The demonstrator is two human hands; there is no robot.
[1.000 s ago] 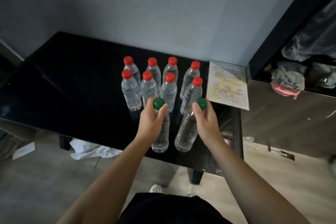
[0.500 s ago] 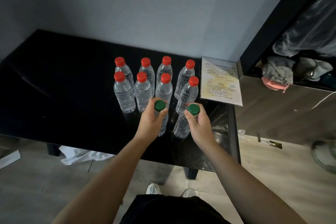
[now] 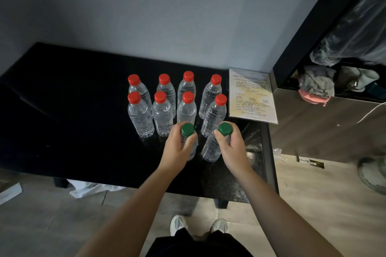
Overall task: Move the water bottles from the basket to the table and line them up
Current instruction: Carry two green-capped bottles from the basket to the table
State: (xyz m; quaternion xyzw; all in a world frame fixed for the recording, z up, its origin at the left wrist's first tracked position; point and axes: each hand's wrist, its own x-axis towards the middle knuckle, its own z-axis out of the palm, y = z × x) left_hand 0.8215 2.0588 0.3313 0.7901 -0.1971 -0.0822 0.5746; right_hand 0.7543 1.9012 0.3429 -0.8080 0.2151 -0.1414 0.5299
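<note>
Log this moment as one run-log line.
left hand: holds green-cap bottle | right hand: holds second green-cap bottle | table: eight red-cap bottles in two rows

— Can we read anything here?

— Only that there is print. The laminated sheet point(image 3: 251, 94) at the right end of the black table point(image 3: 69, 110) carries several blocks of small dark lines on a pale, yellowish ground, but we cannot make out a single word or number.

— And the water bottles point(image 3: 163, 113)?

— We find no labels on them; the red and green caps are plain as far as we can tell.
</note>
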